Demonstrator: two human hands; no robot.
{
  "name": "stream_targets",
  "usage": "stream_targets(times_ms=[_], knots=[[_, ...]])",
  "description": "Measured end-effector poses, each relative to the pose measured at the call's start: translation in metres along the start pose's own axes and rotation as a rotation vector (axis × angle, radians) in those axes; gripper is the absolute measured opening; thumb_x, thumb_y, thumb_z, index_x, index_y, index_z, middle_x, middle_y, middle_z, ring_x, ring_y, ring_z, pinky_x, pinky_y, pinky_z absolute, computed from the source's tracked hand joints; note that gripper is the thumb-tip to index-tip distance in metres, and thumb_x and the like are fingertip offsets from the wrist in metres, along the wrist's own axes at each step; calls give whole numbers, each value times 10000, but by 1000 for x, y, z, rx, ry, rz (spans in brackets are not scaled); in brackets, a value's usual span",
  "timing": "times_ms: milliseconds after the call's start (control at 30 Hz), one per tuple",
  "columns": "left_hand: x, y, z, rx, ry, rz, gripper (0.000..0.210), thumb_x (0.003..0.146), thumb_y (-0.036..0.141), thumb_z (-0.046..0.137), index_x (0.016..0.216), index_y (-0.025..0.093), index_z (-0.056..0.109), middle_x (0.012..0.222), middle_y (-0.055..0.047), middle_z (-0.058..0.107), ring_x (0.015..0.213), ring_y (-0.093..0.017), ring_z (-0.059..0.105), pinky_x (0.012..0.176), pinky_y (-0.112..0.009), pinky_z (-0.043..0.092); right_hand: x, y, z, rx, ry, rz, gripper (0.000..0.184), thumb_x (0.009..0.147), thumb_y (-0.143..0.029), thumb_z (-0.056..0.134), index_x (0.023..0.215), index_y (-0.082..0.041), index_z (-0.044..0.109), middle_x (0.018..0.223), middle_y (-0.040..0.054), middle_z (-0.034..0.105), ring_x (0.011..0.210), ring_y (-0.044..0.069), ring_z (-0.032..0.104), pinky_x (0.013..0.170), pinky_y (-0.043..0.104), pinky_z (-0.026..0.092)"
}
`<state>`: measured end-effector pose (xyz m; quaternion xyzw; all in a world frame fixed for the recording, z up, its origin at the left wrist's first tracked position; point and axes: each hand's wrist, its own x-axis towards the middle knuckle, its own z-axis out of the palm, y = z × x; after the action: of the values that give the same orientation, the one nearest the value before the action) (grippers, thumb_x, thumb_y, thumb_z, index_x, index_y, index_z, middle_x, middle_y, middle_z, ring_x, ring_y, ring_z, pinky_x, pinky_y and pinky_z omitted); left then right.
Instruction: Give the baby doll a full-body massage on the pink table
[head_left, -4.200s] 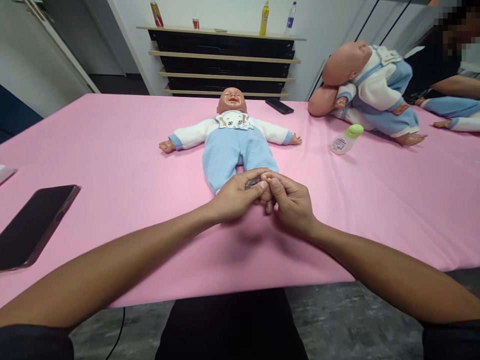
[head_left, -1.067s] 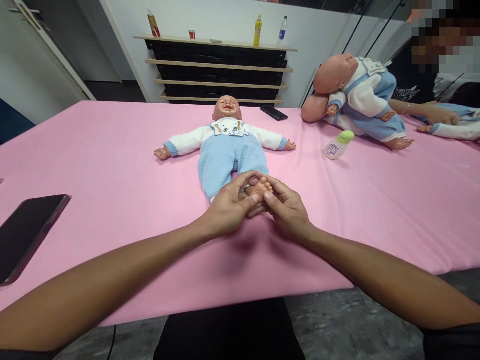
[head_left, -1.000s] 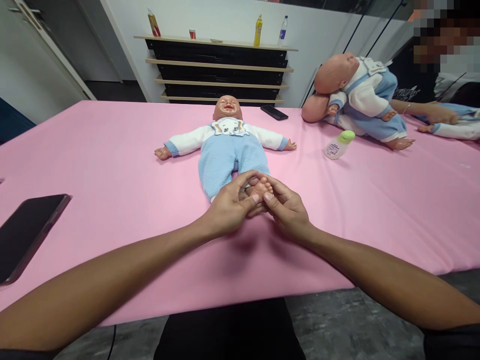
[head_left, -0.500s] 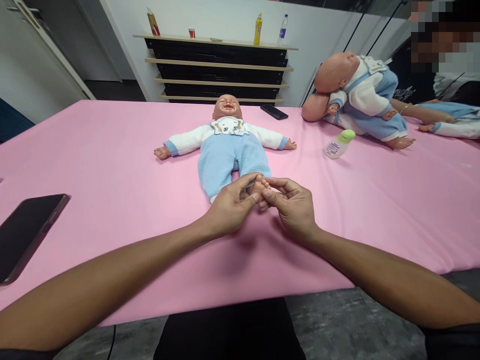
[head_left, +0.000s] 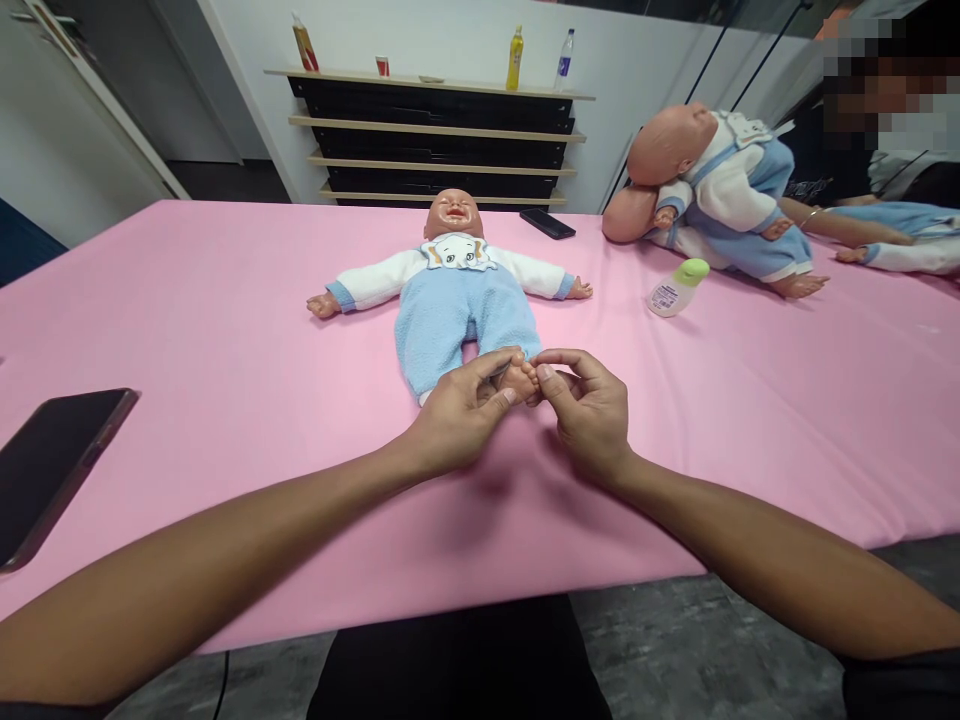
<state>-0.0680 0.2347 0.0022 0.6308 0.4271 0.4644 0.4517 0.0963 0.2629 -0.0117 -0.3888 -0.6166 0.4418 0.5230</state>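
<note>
A baby doll in a blue and white suit lies on its back on the pink-covered table, head away from me and arms spread. My left hand is closed around the doll's foot on the right side, thumb against the sole. The toes of that foot point up and to the right. My right hand pinches at the toes with thumb and forefinger, its other fingers curled. The doll's other foot is mostly hidden behind my left hand.
A bottle with a green cap stands to the right, near two stacked dolls. A phone lies at the left, and another black phone lies beyond the doll. A co-worker's arm reaches over another doll at far right.
My right thumb has slid from the sole up to the toes, and the right fingers now pinch there. My left hand keeps its hold on the foot.
</note>
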Motion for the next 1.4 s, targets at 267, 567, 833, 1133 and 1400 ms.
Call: stream_targets(times_ms=[267, 567, 833, 1133, 1400], knots=[[0, -2, 0, 111, -10, 17, 350, 877, 251, 585, 1218, 181, 625, 1403, -90, 525, 1312, -243, 477, 1113, -414, 375, 4, 3, -5, -316, -91, -72, 423, 814, -484, 674, 637, -194, 422, 603, -37, 434, 573, 93, 391, 538, 241, 356], [0, -4, -2, 254, -20, 69, 435, 841, 209, 603, 1274, 172, 596, 1396, -94, 533, 1321, -250, 466, 1127, -426, 355, 3, 10, -7, -426, -139, -213, 431, 932, -428, 532, 614, -191, 363, 568, -37, 357, 533, 88, 335, 507, 254, 276], [0, -3, -1, 229, -5, 53, 480, 813, 182, 623, 1291, 167, 583, 1387, -98, 542, 1310, -258, 479, 1125, -431, 361, 3, 7, -6, -294, -127, -166, 299, 969, -416, 455, 770, -198, 506, 700, -6, 528, 632, 118, 491, 603, 265, 406], [-2, -6, -1, -22, 5, -77, 670, 825, 289, 667, 1435, 183, 410, 1429, -146, 491, 1043, -219, 664, 931, -362, 543, 1, 5, -4, -273, -255, -102, 318, 868, -415, 631, 1117, -218, 631, 917, 24, 650, 797, 157, 609, 731, 297, 507], [-1, -3, 1, -54, -47, -92, 627, 823, 211, 629, 1412, 152, 424, 1101, -99, 691, 946, -222, 697, 856, -360, 575, -3, 2, 1, -5, -381, 55, 241, 932, -424, 540, 1018, -202, 580, 708, -34, 521, 512, 80, 497, 505, 239, 461]])
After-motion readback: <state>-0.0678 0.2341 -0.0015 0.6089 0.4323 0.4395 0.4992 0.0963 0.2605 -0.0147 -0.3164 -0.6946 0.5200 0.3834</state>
